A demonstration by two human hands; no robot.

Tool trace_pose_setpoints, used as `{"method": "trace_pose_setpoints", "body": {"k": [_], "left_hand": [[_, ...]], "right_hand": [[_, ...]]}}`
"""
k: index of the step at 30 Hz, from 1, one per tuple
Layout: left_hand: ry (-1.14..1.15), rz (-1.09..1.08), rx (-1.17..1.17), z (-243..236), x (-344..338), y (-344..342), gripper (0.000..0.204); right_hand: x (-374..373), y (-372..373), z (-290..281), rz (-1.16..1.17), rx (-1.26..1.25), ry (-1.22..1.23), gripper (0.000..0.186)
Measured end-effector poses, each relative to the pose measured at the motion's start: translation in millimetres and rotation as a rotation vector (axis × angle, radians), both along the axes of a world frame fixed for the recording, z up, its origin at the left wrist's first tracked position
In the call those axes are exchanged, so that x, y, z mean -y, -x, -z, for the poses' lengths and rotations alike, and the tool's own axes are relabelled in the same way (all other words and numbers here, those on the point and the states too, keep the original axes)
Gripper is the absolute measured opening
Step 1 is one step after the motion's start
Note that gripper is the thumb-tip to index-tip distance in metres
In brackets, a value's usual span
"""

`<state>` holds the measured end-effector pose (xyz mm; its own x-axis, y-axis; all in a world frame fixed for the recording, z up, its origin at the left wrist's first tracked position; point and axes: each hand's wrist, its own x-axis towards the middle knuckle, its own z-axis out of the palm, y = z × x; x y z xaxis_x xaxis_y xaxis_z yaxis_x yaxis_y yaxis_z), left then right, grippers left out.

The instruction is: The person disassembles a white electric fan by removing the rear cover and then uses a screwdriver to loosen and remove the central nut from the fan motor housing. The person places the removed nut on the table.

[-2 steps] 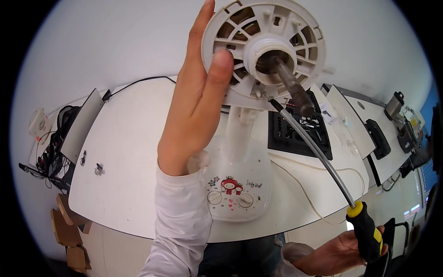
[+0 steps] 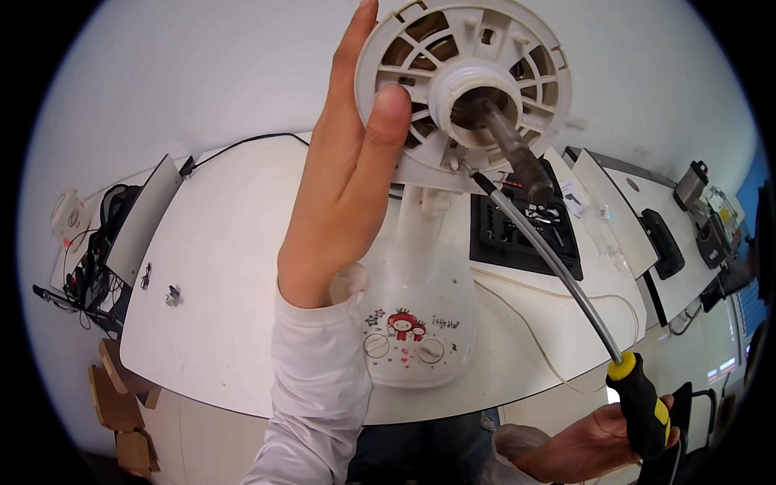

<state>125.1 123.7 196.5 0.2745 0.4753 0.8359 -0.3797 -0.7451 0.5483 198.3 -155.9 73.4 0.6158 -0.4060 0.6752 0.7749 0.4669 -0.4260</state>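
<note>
A white electric fan stands on the table, its grille off, with the round slotted motor housing [image 2: 495,149] facing me and a metal shaft [image 2: 515,153] jutting from its centre. My left hand [image 2: 343,178] grips the housing's left rim, thumb across the front and fingers behind. In my right hand [image 2: 594,444], low at the right, is a screwdriver [image 2: 562,279] with a black and yellow handle. Its tip meets the lower part of the housing, by a small screw. Below, the fan base [image 2: 416,323] carries two dials and a red cartoon print.
Behind the screwdriver lies a black tool case [image 2: 505,242] holding bits. A pale cord [image 2: 558,299] curves over the table's right side. A small metal part [image 2: 172,296] rests at the left of the white table [image 2: 218,242]. Cardboard pieces [image 2: 115,396] stand on the floor at left.
</note>
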Motion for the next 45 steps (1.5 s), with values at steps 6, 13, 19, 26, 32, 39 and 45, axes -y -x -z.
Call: {"method": "trace_pose_setpoints", "body": {"k": [6, 13, 19, 26, 32, 39, 45], "left_hand": [[-0.014, 0.043, -0.004, -4, 6, -4, 0.054], [-0.024, 0.081, -0.008, -8, 10, -1, 0.053], [-0.027, 0.097, -0.006, -11, 15, -1, 0.053], [-0.061, 0.020, 0.037, -2, 2, -7, 0.051], [-0.013, 0.023, 0.059, -8, 16, -8, 0.052], [-0.102, 0.064, 0.112, -1, -2, -16, 0.053], [-0.213, 0.010, 0.070, -1, -13, -10, 0.054]], "right_hand": [[-24, 12, -36, -0.246, 0.265, -0.040, 0.039], [-28, 13, -38, -0.243, 0.309, -0.031, 0.042], [-33, 16, -42, -0.166, 0.330, -0.009, 0.043], [-32, 15, -42, -0.113, 0.391, 0.079, 0.046], [-10, 23, -47, -0.031, 0.545, 0.364, 0.047], [-5, 46, -57, 0.155, 0.713, 0.469, 0.052], [-16, 53, -75, 0.285, 0.739, 0.379, 0.038]]}}
